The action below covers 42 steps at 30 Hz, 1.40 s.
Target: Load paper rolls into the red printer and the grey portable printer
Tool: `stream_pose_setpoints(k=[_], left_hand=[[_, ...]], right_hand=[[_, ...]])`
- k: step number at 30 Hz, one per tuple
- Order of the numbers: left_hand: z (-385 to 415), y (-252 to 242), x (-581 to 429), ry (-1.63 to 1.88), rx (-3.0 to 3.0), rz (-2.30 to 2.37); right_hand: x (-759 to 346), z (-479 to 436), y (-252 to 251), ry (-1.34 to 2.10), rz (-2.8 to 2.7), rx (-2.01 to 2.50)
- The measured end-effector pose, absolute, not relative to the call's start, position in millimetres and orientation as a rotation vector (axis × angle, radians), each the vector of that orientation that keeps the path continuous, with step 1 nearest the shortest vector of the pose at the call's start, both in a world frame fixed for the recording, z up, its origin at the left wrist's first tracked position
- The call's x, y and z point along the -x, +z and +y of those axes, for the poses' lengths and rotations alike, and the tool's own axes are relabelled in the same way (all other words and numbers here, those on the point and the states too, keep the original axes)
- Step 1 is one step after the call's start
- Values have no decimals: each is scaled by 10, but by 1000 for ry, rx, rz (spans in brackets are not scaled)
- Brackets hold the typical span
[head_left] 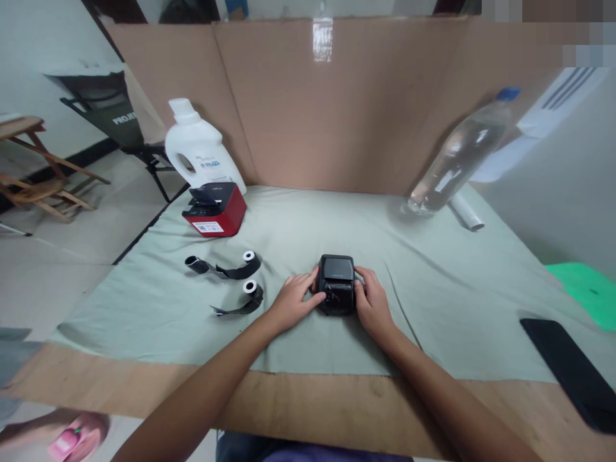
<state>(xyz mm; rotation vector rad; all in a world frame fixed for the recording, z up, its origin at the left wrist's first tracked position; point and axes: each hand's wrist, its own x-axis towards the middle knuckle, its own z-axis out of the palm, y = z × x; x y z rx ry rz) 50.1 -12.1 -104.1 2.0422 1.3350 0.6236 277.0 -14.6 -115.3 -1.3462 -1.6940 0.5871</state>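
A small black box-shaped printer (336,280) sits on the grey-green cloth (433,308) in the middle of the table. My left hand (294,299) grips its left side with the fingers curled round it. My right hand (371,305) presses against its right side in the same way. Two small rolls of black tape (240,267) with white cores lie partly unwound on the cloth, to the left of my left hand.
A red and black printer (215,210) stands at the back left before a white jug (198,147). A clear water bottle (457,157) and a cardboard wall (337,102) are behind. A black phone (572,369) lies at the right edge.
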Motion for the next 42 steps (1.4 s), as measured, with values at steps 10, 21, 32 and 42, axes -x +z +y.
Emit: stream_pose_setpoints(k=[10, 21, 32, 42], left_hand=[[-122, -1013, -503, 610, -2035, 1336], [-122, -997, -512, 648, -2001, 1322], [-136, -993, -521, 635, -1989, 1352], [-126, -986, -527, 616, -2011, 1388]], right_hand=[[-2800, -105, -1147, 681, -1710, 1287], [-2981, 289, -862, 635, -1949, 1428], [-2694, 531, -385, 484, -2455, 1783], [-2719, 608, -524, 564, -2425, 1717]])
